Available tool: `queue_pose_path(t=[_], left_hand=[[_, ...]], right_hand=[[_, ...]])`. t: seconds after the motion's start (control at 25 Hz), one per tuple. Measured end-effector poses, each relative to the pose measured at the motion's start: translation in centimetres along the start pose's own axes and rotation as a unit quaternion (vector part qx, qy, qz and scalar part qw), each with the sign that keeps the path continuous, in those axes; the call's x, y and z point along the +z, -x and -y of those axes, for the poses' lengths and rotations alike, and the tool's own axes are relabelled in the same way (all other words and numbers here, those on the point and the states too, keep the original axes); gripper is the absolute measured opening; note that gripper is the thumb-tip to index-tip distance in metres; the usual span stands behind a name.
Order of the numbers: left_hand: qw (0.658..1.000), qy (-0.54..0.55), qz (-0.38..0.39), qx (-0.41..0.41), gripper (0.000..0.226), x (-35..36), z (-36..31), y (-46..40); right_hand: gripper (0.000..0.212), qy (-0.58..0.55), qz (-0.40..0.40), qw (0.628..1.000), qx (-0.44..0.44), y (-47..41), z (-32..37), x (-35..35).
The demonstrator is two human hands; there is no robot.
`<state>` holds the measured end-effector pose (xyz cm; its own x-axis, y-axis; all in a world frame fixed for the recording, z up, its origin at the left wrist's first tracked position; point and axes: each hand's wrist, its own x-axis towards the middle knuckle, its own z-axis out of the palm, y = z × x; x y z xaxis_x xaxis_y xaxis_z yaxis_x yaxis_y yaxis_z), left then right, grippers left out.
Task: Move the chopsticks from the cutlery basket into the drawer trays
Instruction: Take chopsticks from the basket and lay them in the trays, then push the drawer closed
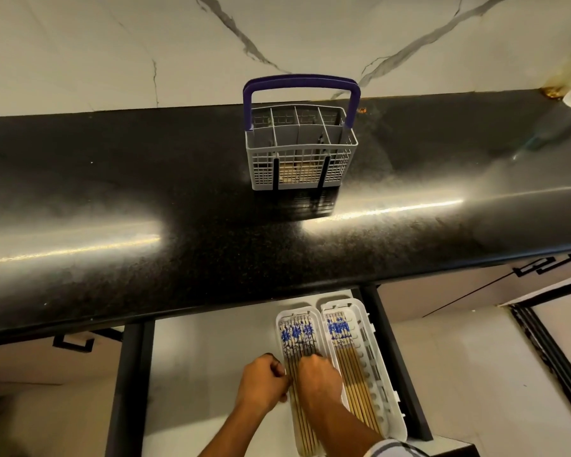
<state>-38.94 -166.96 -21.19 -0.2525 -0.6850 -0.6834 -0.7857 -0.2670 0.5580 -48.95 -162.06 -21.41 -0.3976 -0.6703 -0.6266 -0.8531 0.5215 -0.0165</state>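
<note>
A grey cutlery basket (pixel 301 150) with a purple handle stands on the dark counter; no chopsticks show above its rim. Below, the open drawer (pixel 211 357) holds two white trays side by side. The left tray (pixel 282 321) holds several chopsticks (pixel 297 334) with blue-and-white tops. The right tray (pixel 363 324) holds several more chopsticks (pixel 338 328). My left hand (pixel 262 382) rests at the left tray's edge, fingers curled. My right hand (pixel 318 379) lies over the left tray, fingers closed down on the chopsticks there.
The black speckled counter (pixel 211 232) overhangs the back of the drawer. A marble wall (pixel 145 44) rises behind it. Cabinet doors with black handles (pixel 546 265) flank the drawer, and a pale tiled floor lies to the right.
</note>
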Motion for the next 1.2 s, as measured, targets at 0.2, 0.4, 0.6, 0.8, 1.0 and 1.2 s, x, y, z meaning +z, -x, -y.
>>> queue_pose_path(t=[0.2, 0.4, 0.6, 0.8, 1.0, 1.2], left_hand=[[1.000, 0.030, 0.004, -0.009, 0.015, -0.3, -0.3, 0.5], [0.996, 0.036, 0.078, 0.040, 0.026, -2.8, 1.1, 4.6], [0.967, -0.121, 0.219, 0.055, 0.033, -4.4, 6.8, 10.4], [0.963, -0.200, 0.148, 0.101, 0.037, -5.5, 8.9, 12.7], [0.929, -0.313, 0.084, 0.178, 0.021, -6.7, 12.0, 12.1], [0.922, -0.293, -0.036, 0.249, 0.055, -7.3, 10.5, 11.2]], right_hand=[[0.022, -0.032, 0.000, 0.999, -0.017, 0.8, -0.2, -0.5], [0.020, -0.131, -0.047, 0.986, -0.088, 5.8, -5.1, -3.8], [0.041, -0.106, -0.097, 0.973, -0.181, 11.1, -18.3, -4.1], [0.060, -0.030, -0.070, 0.973, -0.218, 12.4, -25.1, -2.8], [0.029, -0.001, -0.186, 0.938, -0.293, 10.5, -26.7, -0.5], [0.042, 0.015, -0.207, 0.936, -0.283, 7.6, -25.6, -3.0]])
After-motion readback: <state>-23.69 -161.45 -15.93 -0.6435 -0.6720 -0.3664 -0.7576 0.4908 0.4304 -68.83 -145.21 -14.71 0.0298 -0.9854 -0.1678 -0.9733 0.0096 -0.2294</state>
